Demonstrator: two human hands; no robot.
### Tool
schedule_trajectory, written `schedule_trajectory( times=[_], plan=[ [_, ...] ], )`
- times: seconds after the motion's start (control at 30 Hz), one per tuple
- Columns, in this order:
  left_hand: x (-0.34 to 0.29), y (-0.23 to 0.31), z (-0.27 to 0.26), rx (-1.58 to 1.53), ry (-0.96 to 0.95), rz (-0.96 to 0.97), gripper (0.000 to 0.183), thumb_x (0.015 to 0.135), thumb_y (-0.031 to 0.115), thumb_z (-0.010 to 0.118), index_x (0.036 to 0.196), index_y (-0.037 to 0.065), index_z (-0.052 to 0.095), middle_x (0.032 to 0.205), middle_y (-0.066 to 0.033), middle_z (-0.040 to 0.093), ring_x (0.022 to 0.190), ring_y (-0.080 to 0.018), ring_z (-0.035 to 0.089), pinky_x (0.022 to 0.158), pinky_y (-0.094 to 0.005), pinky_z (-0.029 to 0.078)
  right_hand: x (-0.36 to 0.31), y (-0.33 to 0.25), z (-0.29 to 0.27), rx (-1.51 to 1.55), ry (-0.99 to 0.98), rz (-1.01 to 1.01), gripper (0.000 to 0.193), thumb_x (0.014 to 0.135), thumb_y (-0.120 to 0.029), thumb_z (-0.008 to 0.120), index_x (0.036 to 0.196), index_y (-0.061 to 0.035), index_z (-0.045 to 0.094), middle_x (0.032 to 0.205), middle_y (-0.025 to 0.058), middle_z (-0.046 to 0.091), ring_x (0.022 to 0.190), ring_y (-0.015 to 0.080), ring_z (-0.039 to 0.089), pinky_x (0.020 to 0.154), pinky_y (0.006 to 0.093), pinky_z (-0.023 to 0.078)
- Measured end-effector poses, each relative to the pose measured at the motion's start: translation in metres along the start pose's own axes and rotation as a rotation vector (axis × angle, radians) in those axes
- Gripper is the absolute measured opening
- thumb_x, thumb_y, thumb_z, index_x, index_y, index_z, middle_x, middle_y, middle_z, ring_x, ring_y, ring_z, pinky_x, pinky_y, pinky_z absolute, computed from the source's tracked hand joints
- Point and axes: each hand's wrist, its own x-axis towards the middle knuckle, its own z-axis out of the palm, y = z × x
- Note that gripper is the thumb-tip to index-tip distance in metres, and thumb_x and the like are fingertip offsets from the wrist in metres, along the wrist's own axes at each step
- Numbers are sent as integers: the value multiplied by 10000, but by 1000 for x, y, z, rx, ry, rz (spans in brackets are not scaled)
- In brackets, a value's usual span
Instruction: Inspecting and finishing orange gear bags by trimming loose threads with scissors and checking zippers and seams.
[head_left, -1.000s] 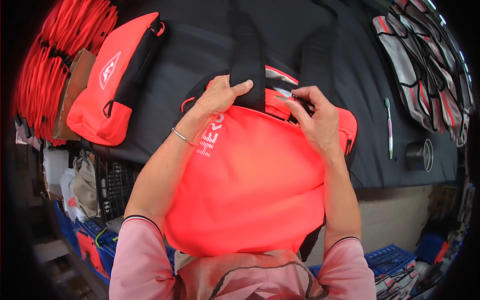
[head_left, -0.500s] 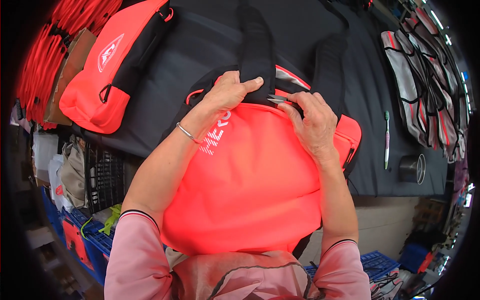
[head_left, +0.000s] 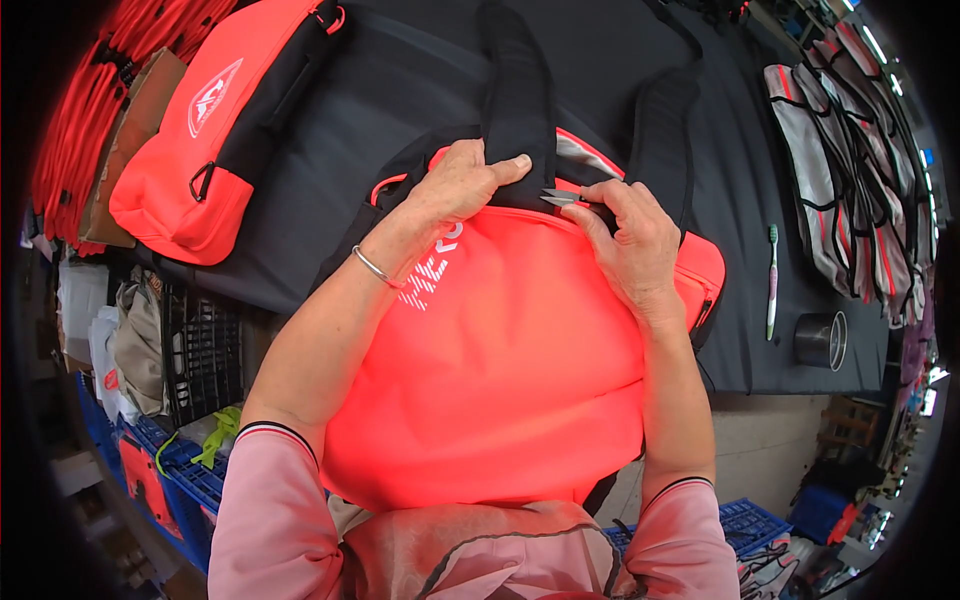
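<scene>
A coral-red backpack [head_left: 490, 360] lies across the near edge of the black-covered table, its top turned away from me. Two black shoulder straps, a left strap [head_left: 517, 90] and a right strap [head_left: 662, 125], stretch away over the cloth. My left hand [head_left: 450, 190] is closed on the top of the backpack at the left strap's base; its thumb lies across the strap and its other fingers are mostly hidden. In my right hand [head_left: 640, 245] is a small pair of thread snips [head_left: 560, 197], blades pointing left at the strap's edge beside a grey-lined opening [head_left: 588, 155].
A coral and black bag [head_left: 190, 190] lies at the far left, near a cardboard box [head_left: 135, 140] and stacked red pieces [head_left: 70, 150]. Rightward are a toothbrush [head_left: 772, 285], a metal cup [head_left: 820, 341] and grey panels [head_left: 815, 180]. Blue crates [head_left: 205, 478] stand below the table.
Both hands keep almost the same pose at the top of the backpack. The snips have shifted very slightly right, and the whole view has tilted a little.
</scene>
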Motion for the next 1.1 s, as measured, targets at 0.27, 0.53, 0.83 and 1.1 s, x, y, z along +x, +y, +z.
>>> schedule_trajectory(
  times=[0.27, 0.53, 0.83, 1.1],
  plan=[
    [3, -3, -1, -20, -15, -11, 355, 929, 283, 653, 1045, -53, 636, 981, -95, 689, 885, -136, 648, 820, -285, 514, 0, 1, -3, 0, -45, 2, 186, 764, -194, 804, 798, -101, 646, 655, -1, 584, 622, 157, 550, 541, 318, 449],
    [1, -2, -2, -61, -59, -15, 352, 927, 280, 656, 1041, -52, 641, 1013, -91, 685, 909, -133, 641, 829, -290, 510, 1, 1, -2, -77, -45, -107, 204, 754, -188, 809, 778, -94, 629, 659, 1, 585, 631, 166, 553, 543, 321, 454],
    [-1, 0, -3, -57, -60, -31, 395, 918, 317, 665, 1057, -51, 632, 1005, -94, 683, 909, -134, 639, 827, -277, 505, 1, 1, -2, -75, -49, -52, 229, 780, -215, 796, 756, -87, 607, 665, 1, 592, 641, 169, 567, 539, 318, 452],
    [-10, -2, 2, -60, 8, 50, 471, 920, 357, 635, 1099, -76, 585, 920, -133, 679, 858, -178, 638, 783, -327, 497, 6, 5, -16, -124, -247, -92, 180, 811, -201, 766, 794, -82, 632, 694, 30, 615, 660, 181, 582, 559, 304, 452]
  ],
)
